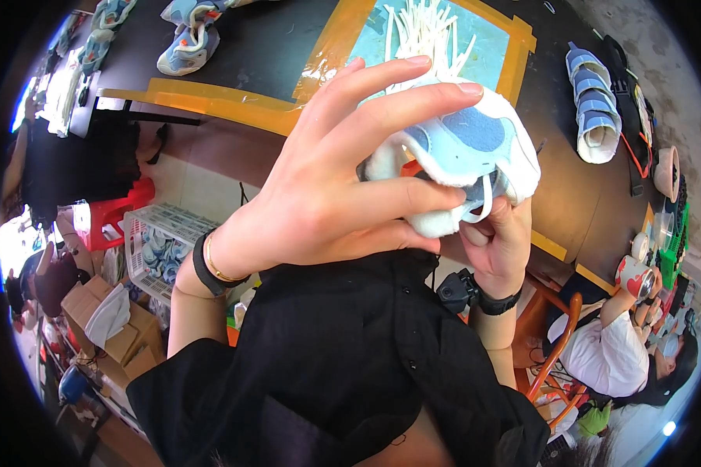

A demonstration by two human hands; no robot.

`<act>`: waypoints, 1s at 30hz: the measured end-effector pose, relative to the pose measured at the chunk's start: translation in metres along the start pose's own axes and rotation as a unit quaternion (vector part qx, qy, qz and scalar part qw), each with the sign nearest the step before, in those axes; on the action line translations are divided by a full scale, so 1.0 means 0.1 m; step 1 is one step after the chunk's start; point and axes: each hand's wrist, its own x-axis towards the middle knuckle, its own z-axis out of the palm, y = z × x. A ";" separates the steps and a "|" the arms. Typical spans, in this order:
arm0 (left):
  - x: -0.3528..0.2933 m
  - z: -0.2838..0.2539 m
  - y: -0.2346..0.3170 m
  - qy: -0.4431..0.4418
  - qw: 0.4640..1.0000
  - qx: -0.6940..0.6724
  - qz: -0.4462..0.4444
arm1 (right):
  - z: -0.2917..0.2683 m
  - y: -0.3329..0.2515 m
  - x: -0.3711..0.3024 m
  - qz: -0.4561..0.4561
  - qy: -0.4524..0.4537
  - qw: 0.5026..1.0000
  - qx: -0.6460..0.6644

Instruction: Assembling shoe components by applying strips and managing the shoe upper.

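Blue-and-white fabric shoe upper (475, 128), gripped in both hands before the chest.
We see the left hand (311, 175) closed around its left side, fingers over the top, thumb below; the right hand (500, 240) pinches the lower edge beside a white lace loop (487, 198). The upper lies between the grips. We'd judge it light, soft, floppy, hardly slippery; best held by the padded rim. Beyond: a white lace bundle (424, 31) on the dark table (265, 47).
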 end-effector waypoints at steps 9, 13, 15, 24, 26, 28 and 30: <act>0.05 -0.09 -0.08 -0.028 1.000 -0.001 0.003 | 0.07 0.04 0.10 0.034 0.032 0.999 -0.015; 0.05 -0.05 -0.05 -0.003 1.000 -0.009 -0.019 | 0.17 0.04 0.03 0.098 0.061 0.986 -0.119; 0.00 -0.01 -0.15 -0.001 0.998 -0.052 -0.038 | 0.20 0.10 0.15 0.112 0.110 0.979 -0.133; 0.01 0.08 -0.08 0.013 0.997 -0.045 -0.058 | 0.05 0.18 0.15 0.048 0.069 0.996 -0.023; -0.01 0.10 -0.09 0.006 0.993 -0.106 -0.056 | 0.06 0.19 0.15 0.055 0.072 0.996 0.012; -0.04 0.11 -0.11 -0.004 0.988 -0.140 -0.069 | 0.00 0.22 0.14 0.060 0.052 0.997 0.021; -0.07 0.11 -0.12 -0.030 0.975 -0.208 -0.075 | -0.02 0.22 0.10 0.076 0.061 0.994 0.041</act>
